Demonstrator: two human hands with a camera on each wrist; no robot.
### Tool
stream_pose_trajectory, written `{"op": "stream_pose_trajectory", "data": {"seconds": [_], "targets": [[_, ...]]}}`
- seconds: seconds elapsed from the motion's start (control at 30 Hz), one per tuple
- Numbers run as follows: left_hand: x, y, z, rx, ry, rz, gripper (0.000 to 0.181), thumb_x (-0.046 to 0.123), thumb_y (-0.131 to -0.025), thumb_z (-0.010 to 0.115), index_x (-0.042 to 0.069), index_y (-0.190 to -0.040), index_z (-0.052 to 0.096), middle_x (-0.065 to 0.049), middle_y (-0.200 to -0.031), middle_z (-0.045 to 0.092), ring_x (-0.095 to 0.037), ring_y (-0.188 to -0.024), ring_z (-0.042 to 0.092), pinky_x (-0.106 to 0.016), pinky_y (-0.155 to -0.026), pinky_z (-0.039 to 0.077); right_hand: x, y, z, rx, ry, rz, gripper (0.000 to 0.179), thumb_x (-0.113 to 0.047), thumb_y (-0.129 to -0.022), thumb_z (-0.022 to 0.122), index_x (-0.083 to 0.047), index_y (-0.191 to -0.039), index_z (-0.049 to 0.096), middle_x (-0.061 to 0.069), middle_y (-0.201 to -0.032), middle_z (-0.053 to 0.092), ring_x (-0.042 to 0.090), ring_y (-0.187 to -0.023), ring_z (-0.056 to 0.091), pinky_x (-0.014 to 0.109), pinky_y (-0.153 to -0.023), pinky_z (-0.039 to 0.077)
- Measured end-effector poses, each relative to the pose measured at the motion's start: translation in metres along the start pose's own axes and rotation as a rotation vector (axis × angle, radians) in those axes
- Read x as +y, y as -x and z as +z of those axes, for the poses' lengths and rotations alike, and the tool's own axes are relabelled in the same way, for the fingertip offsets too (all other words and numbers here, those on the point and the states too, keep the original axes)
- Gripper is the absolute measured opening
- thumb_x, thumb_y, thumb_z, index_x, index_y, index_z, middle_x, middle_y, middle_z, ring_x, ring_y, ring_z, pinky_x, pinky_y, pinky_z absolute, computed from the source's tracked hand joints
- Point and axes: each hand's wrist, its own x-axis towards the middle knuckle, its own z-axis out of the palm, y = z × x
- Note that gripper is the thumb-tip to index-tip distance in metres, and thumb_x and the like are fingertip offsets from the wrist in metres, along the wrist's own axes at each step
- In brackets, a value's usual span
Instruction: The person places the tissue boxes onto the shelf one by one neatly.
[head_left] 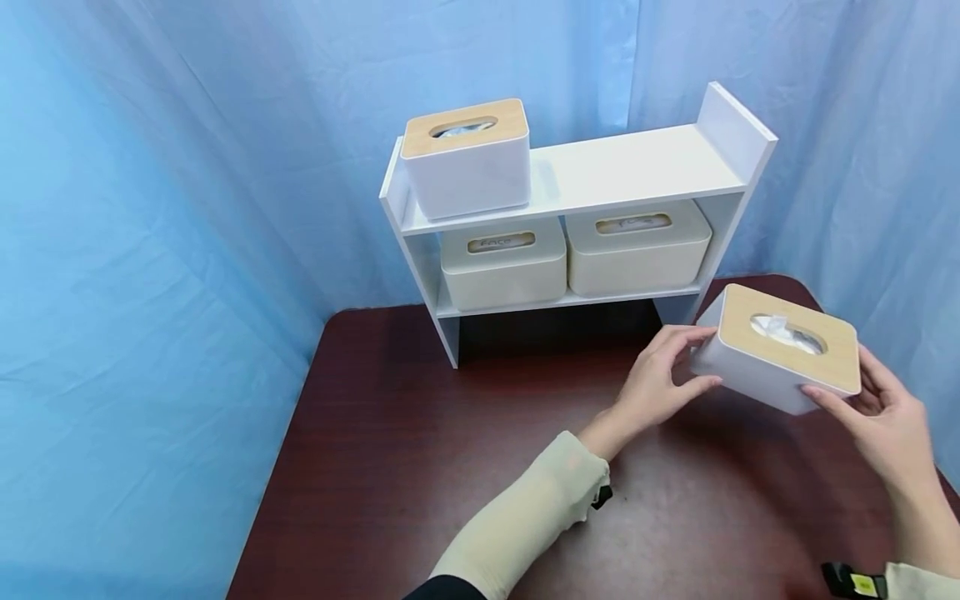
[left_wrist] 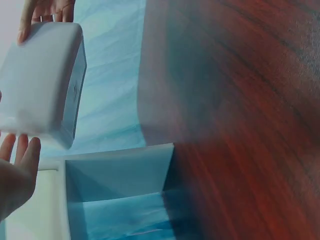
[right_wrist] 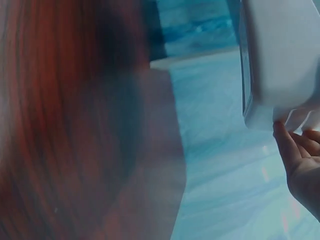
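Note:
Both hands hold a white tissue box (head_left: pixel 772 379) with a light wooden lid, raised above the table to the right of the shelf. Tissue shows in its oval slot. My left hand (head_left: pixel 656 379) grips the box's left end, thumb toward the front. At the right end, my right hand (head_left: pixel 888 421) has its thumb on the front near the lid, the other fingers partly hidden behind. The left wrist view shows the box (left_wrist: pixel 40 75) between both hands. In the right wrist view, fingertips of the right hand (right_wrist: pixel 305 170) press against the box (right_wrist: pixel 285 55).
A white two-tier shelf (head_left: pixel 630 171) stands at the table's back. A similar wood-lidded tissue box (head_left: pixel 472 179) sits on its top left. Below are two cream tissue boxes, left (head_left: pixel 506 279) and right (head_left: pixel 637 267). Blue curtains (head_left: pixel 150 292) surround the dark red wooden table (head_left: pixel 390 467).

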Motion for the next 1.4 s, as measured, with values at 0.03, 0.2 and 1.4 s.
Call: {"op": "stream_pose_trajectory", "data": {"seconds": [0.03,0.2,1.4], "targets": [[0.002,0.001,-0.002,0.019,-0.009,0.006,0.057,0.016,-0.086,0.078,0.011,-0.138,0.055,-0.004,-0.131,0.057,-0.006,-0.120,0.057,-0.005,-0.099,0.042,-0.004,0.001,0.002,0.007,-0.013,-0.011,0.079,0.003,-0.089,0.069,-0.019,-0.156,0.033,-0.023,-0.136,0.052,-0.020,-0.098,0.055,-0.003,-0.075,0.044],[0.011,0.006,-0.014,0.089,-0.092,0.042,0.049,0.014,-0.089,0.076,0.010,-0.133,0.056,-0.004,-0.122,0.056,-0.008,-0.113,0.060,-0.004,-0.095,0.045,-0.020,0.004,0.009,0.035,-0.058,-0.083,0.081,0.014,-0.084,0.069,-0.012,-0.154,0.038,-0.019,-0.134,0.055,-0.014,-0.102,0.059,-0.002,-0.077,0.045],[0.053,0.015,-0.106,0.392,-0.040,0.262,0.035,0.003,-0.092,0.068,0.000,-0.124,0.055,-0.014,-0.117,0.056,-0.020,-0.113,0.062,-0.014,-0.095,0.051,-0.122,-0.011,0.043,0.001,-0.573,-0.544,0.062,0.020,-0.080,0.057,0.014,-0.140,0.043,0.015,-0.142,0.051,0.016,-0.121,0.062,0.012,-0.094,0.050]]}}
